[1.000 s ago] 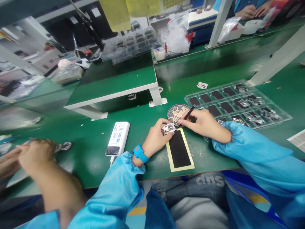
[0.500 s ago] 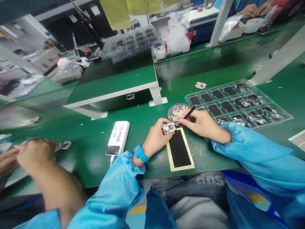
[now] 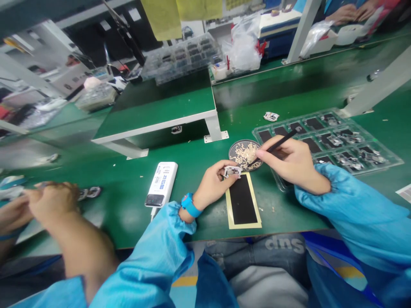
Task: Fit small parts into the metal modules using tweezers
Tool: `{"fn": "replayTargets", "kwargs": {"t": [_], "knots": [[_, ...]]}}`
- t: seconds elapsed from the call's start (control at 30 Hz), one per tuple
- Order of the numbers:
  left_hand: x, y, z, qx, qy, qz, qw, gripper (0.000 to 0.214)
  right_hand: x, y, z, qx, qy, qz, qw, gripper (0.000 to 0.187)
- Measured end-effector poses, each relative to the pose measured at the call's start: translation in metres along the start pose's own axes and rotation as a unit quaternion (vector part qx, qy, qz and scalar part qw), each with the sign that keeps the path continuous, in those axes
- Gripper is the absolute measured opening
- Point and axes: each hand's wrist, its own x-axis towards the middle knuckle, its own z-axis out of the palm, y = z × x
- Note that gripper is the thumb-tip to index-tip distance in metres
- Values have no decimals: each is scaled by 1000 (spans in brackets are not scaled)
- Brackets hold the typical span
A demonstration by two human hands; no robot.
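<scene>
Between thumb and fingers, my left hand (image 3: 214, 183) grips a small white device housing (image 3: 232, 172) with metal parts inside. My right hand (image 3: 290, 159) pinches black tweezers (image 3: 278, 143), whose tips point down at a round grey dish (image 3: 231, 147) of tiny beige pieces (image 3: 245, 153). The tips are just right of the housing; whether they hold a piece is too small to tell. Below the housing lies a black sheet with a pale yellow border (image 3: 243, 201). Right of the dish, partly behind my right hand, a clear compartment tray (image 3: 382, 159) holds black pads and several housings.
A white power bank (image 3: 162, 184) with a cable lies left of my left hand. A green raised shelf (image 3: 160, 107) on white legs stands behind. One loose housing (image 3: 271, 116) lies beyond the dish. A co-worker's hands (image 3: 53, 201) are at the far left.
My right hand with the tweezers has moved right, away from the housing, and the tips are now at the dish. The housing in my left hand has tilted slightly. The view has shifted a little.
</scene>
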Motion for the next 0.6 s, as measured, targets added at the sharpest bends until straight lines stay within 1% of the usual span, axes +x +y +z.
{"fn": "replayTargets", "kwargs": {"t": [0.13, 0.27, 0.37, 0.47, 0.6], "knots": [[-2, 5, 2, -22, -24, -16, 999, 32, -4, 0, 2, 19, -14, -21, 1000, 12], [-2, 4, 4, -43, -17, -32, 998, 28, -6, -1, 3, 9, -32, -40, 999, 8], [0, 2, 4, -74, -20, -45, 996, 25, -7, -2, 4, -2, -33, -54, 998, 7], [0, 2, 3, -84, -29, -64, 994, 26, -7, -3, 4, -4, -29, -63, 998, 7], [1, 4, 1, -95, -26, -81, 992, 26, -8, -2, 5, -3, -27, -56, 998, 9]]}}
